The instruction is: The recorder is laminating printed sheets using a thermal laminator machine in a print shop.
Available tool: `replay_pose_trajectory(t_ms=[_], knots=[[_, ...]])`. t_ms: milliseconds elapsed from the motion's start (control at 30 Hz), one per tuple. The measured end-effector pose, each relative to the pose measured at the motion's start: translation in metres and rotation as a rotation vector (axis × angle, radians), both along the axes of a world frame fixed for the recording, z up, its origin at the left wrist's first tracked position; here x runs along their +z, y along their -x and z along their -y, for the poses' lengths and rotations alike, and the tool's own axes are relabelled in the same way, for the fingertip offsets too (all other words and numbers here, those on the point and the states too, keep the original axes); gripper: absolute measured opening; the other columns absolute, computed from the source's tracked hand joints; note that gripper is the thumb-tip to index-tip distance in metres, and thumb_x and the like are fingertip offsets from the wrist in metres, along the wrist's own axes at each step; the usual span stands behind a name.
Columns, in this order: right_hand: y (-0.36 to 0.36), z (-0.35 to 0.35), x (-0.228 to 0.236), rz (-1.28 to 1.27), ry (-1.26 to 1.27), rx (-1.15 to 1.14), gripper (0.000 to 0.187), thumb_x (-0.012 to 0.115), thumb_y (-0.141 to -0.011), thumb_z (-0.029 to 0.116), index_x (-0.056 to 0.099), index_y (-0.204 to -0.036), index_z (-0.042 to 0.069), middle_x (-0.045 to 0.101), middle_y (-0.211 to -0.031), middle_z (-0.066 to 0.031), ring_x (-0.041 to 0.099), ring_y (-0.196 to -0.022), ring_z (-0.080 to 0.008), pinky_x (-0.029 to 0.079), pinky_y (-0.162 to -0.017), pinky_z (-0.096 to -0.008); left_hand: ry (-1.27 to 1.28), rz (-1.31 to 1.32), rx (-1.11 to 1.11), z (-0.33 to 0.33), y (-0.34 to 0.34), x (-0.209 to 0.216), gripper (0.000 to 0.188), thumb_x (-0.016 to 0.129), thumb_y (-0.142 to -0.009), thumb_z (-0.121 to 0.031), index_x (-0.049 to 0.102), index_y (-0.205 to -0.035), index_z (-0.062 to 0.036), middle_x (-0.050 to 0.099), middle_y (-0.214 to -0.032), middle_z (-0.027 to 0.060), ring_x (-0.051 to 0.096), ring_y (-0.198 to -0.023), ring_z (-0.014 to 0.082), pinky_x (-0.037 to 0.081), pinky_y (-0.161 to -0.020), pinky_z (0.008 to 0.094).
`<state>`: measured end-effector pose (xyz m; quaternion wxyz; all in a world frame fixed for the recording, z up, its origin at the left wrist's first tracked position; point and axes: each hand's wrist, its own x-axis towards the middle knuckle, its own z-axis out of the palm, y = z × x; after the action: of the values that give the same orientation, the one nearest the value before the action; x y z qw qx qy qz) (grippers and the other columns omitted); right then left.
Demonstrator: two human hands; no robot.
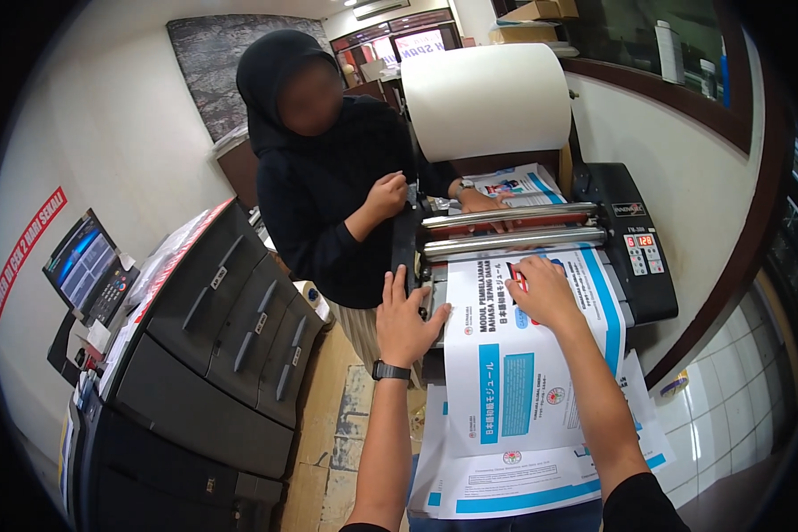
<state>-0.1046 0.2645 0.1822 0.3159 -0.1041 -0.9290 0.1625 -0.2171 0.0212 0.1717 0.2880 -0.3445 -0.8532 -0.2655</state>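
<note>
A printed cover sheet (514,417), white with blue bands, runs from close to me up to the metal rollers (514,239) of a black roll laminator (634,239). My right hand (545,291) lies on the sheet just before the rollers, fingers stretched forward. At the sheet's left edge my left hand (406,324) rests with spread fingers, its thumb by the paper and its fingertips against the machine's side frame. Neither hand grips anything. Under the sheet lies a stack of similar printed sheets (479,489). Behind the rollers another printed sheet (541,182) shows.
Across the machine a co-worker in black has one hand (483,202) behind the rollers and the other (387,195) raised. A large white film roll (488,97) sits above. On the left stands a dark printer (195,355) with a screen (80,266); a wall (665,146) bounds the right.
</note>
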Motion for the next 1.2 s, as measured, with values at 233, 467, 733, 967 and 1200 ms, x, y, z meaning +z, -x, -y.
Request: replay_pose_trajectory(t_ms=[233, 467, 733, 967, 1200], knots=[[-0.001, -0.004, 0.003, 0.016, 0.062, 0.003, 0.035, 0.067, -0.092, 0.028, 0.07, -0.113, 0.0, 0.066, -0.119, -0.0166, 0.058, -0.119, -0.032, 0.038, -0.106, -0.0441, -0.033, -0.011, -0.007, -0.002, 0.003, -0.003, 0.044, 0.077, -0.083, -0.046, 0.076, -0.109, -0.0116, 0.04, -0.158, 0.0194, 0.031, -0.149, 0.0382, 0.042, -0.106, 0.0493], [-0.001, -0.001, 0.001, 0.0, 0.069, 0.002, 0.035, 0.067, -0.092, 0.027, 0.07, -0.113, 0.0, 0.066, -0.118, -0.0165, 0.058, -0.118, -0.033, 0.039, -0.107, -0.0448, -0.027, 0.023, -0.006, 0.0, 0.004, -0.004, 0.043, 0.075, -0.085, -0.047, 0.076, -0.11, -0.0119, 0.039, -0.159, 0.0191, 0.031, -0.15, 0.0376, 0.042, -0.106, 0.0484], [-0.006, 0.004, 0.005, -0.008, 0.068, -0.016, 0.03, 0.066, -0.093, 0.026, 0.07, -0.108, 0.0, 0.067, -0.116, -0.016, 0.06, -0.115, -0.0334, 0.038, -0.109, -0.0498, -0.052, 0.027, -0.015, -0.002, 0.003, -0.004, 0.041, 0.074, -0.085, -0.045, 0.076, -0.109, -0.0112, 0.041, -0.158, 0.0184, 0.031, -0.15, 0.0374, 0.041, -0.107, 0.0475], [-0.008, 0.006, 0.007, -0.005, 0.055, -0.029, 0.03, 0.066, -0.093, 0.025, 0.071, -0.109, 0.0, 0.068, -0.114, -0.0166, 0.061, -0.113, -0.0329, 0.039, -0.109, -0.0468, -0.05, 0.03, -0.007, -0.002, 0.006, -0.004, 0.04, 0.075, -0.085, -0.045, 0.076, -0.109, -0.0123, 0.039, -0.16, 0.0163, 0.03, -0.151, 0.0358, 0.041, -0.107, 0.0481], [-0.009, 0.006, 0.006, -0.04, 0.031, -0.013, 0.029, 0.066, -0.093, 0.024, 0.071, -0.108, 0.0, 0.069, -0.113, -0.0172, 0.061, -0.11, -0.033, 0.042, -0.105, -0.0446, -0.056, 0.032, 0.003, -0.001, 0.004, -0.002, 0.039, 0.075, -0.085, -0.043, 0.077, -0.107, -0.012, 0.041, -0.159, 0.0167, 0.032, -0.15, 0.0357, 0.041, -0.107, 0.0471]])
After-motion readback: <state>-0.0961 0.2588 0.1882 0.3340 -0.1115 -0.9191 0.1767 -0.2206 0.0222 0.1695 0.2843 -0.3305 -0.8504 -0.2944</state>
